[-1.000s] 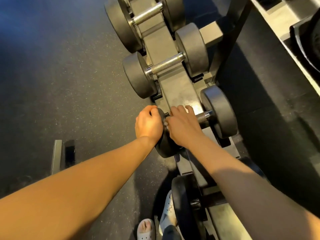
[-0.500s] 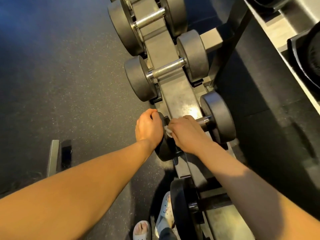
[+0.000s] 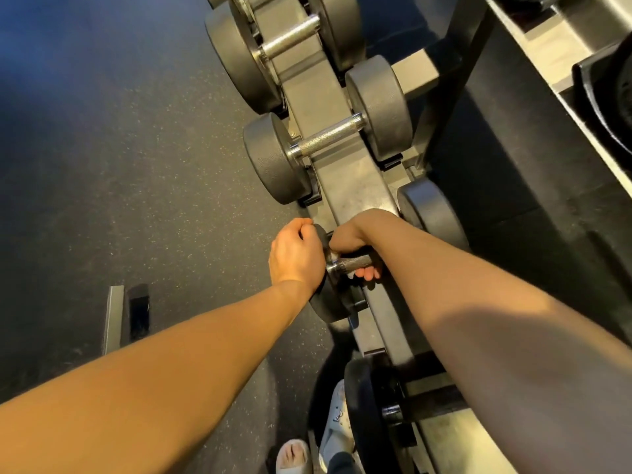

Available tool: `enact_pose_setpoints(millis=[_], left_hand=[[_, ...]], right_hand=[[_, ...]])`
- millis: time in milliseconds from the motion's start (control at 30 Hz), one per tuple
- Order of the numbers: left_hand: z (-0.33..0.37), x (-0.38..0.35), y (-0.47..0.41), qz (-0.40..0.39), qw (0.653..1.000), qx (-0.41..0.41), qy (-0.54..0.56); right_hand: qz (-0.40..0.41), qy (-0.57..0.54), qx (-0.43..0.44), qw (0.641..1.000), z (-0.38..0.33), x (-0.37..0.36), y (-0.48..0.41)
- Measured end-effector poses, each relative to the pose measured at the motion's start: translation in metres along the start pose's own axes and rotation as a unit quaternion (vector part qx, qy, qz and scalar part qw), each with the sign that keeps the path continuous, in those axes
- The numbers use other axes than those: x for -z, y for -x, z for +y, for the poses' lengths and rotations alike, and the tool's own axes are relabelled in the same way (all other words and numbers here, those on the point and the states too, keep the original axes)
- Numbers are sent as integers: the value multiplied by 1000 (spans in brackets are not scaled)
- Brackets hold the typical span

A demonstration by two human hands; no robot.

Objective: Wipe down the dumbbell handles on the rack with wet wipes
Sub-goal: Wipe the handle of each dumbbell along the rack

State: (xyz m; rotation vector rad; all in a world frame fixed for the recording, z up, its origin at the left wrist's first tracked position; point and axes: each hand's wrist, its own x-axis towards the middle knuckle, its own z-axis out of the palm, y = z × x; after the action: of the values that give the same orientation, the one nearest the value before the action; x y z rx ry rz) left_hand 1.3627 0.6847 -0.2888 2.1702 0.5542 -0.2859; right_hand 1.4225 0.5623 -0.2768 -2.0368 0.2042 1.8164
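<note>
Clamped round the knurled handle (image 3: 352, 264) with the right hand (image 3: 354, 236), reaching over the top, fingertips (image 3: 367, 273) curled up underneath; anything under the palm hidden. Gripping the near head of the same dumbbell (image 3: 330, 304) with the left hand (image 3: 295, 256), fingers hooked over its rim.

Underfoot, dark speckled rubber floor (image 3: 136, 148), blue-lit toward the top left. On it at the left, a grey metal bar (image 3: 114, 319) just beside a black block (image 3: 138, 311). At the bottom edge, two feet in pale slippers (image 3: 337, 427).

Set low on a grey rack (image 3: 355, 179), crosswise over its central spine: long axis from lower left to upper right, one head on either side of the spine, far head to the right.

Higher on the spine, a second dumbbell (image 3: 328, 138) cradled the same way, steel handle bare, and a larger one (image 3: 290, 39) above that. Below the hands, a black-headed one (image 3: 362, 401). At the far right, another rack (image 3: 547, 46) with a dark weight on it.
</note>
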Motion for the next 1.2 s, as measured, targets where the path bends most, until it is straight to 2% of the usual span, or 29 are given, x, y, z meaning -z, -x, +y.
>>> enact_pose_setpoints(millis=[67, 133, 200, 267, 300, 433, 467, 533, 600, 633, 667, 733, 767, 800, 833, 933, 967, 1067, 1100, 1133, 1200], left_hand=[[0, 0, -1, -1, 1000, 3, -2], [1, 1, -1, -5, 1000, 0, -5], [1, 1, 0, -8, 1000, -3, -5], [1, 1, 2, -8, 1000, -8, -7], [1, 1, 1, -8, 1000, -12, -12], [2, 2, 0, -4, 1000, -19, -24], [3, 2, 0, -4, 1000, -18, -24], [4, 3, 2, -4, 1000, -17, -25], [5, 4, 2, -4, 999, -18, -27], [5, 4, 2, -5, 999, -18, -27], [5, 4, 2, -6, 999, -17, -27], [5, 5, 2, -6, 999, -17, -27], [5, 6, 3, -5, 999, -19, -28], [5, 6, 3, -4, 999, -21, -30], [5, 6, 3, -6, 999, -23, -32], [6, 5, 4, -9, 999, -20, -30], [7, 5, 5, -8, 999, -19, -31], [9, 5, 7, -8, 999, -21, -34], [8, 5, 6, -11, 999, -18, -32], [8, 6, 6, -15, 999, -17, -30], [9, 7, 6, -26, 999, -17, -26]], right_hand=[[8, 18, -4, 1000, 1, 0, -1], [102, 60, 50, 992, 6, -10, -1], [263, 185, 123, 939, 18, -27, 4], [412, 258, 185, 854, 31, -52, 7], [452, 268, 203, 826, 37, -64, 5], [534, 216, 288, 765, 67, -107, -4], [548, 198, 305, 754, 71, -116, -3], [557, 113, 308, 763, 76, -137, 3], [539, -81, 255, 799, 76, -153, 8], [508, -218, 222, 803, 75, -156, 9], [461, -375, 196, 780, 73, -154, 10], [382, -626, 148, 663, 64, -144, 15], [360, -689, 134, 615, 58, -139, 16], [359, -710, 128, 592, 52, -134, 16], [377, -698, 126, 596, 45, -131, 12], [475, -545, 97, 684, 27, -133, -2], [495, -504, 89, 702, 24, -135, -5], [524, -458, 103, 711, 24, -138, -10], [525, -466, 108, 704, 26, -139, -11], [520, -501, 112, 682, 29, -140, -11], [508, -605, 123, 600, 37, -141, -6]])
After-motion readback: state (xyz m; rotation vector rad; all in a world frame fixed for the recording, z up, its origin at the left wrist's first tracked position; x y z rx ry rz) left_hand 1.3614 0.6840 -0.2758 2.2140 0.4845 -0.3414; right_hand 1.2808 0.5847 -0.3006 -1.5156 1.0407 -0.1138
